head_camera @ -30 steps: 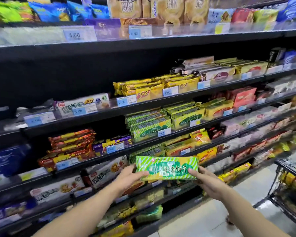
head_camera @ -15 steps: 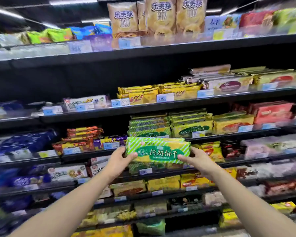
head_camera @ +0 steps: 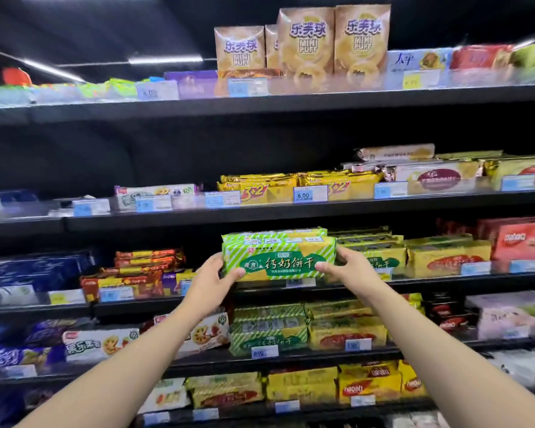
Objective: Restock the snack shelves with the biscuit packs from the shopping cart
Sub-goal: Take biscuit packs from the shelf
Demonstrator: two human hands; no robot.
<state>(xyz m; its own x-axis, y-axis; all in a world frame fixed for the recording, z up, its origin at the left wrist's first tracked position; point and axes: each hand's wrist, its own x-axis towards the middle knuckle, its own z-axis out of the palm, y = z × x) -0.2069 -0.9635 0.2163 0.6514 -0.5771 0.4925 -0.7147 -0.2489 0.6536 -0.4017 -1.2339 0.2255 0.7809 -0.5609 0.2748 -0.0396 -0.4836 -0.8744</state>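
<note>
A green-and-white striped biscuit pack [head_camera: 280, 257] with green lettering is held level in front of the middle shelf [head_camera: 445, 278]. My left hand [head_camera: 212, 278] grips its left end and my right hand [head_camera: 346, 267] grips its right end. The pack sits at the height of a stack of matching green packs [head_camera: 368, 245] just to its right; whether it rests on more packs below is hidden. The shopping cart is out of view.
Black shelves run across the whole view. Yellow packs [head_camera: 260, 188] lie on the shelf above, tan puff bags [head_camera: 334, 41] on the top shelf. Orange packs [head_camera: 145, 264] and blue packs [head_camera: 34, 270] lie to the left, red boxes [head_camera: 519, 242] to the right.
Both hands have lifted the green pack from the lower shelves up to the middle shelf level. The view has tilted upward, and the cart has left the frame.
</note>
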